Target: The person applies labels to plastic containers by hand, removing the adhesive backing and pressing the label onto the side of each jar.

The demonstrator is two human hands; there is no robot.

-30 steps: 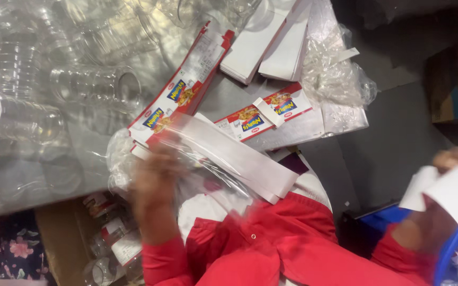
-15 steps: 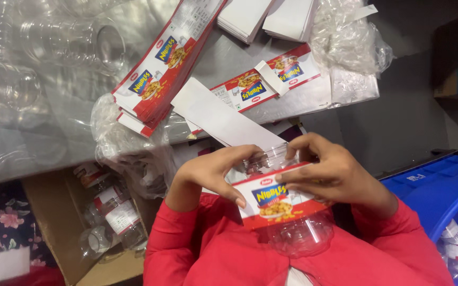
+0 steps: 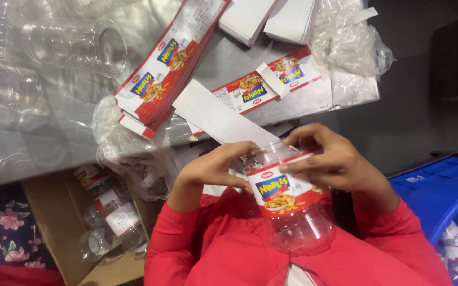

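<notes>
While both hands grip the clear jar (image 3: 292, 206) against the red shirt (image 3: 229, 249), the left hand (image 3: 213, 169) steadies its side and the right hand (image 3: 329, 164) presses the label (image 3: 279, 193) flat, seemingly smoothing it; spare labels (image 3: 160, 79) lie above the jar.

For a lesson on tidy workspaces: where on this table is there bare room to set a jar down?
Only the grey strip between clear jars and label stack. Elsewhere labels, white strips and crumpled plastic crowd it.

A grey metal table (image 3: 54, 143) fills the upper frame, bearing clear jars (image 3: 75, 47), label stacks (image 3: 165, 69), white strips (image 3: 223, 119), crumpled plastic (image 3: 345, 37).
</notes>
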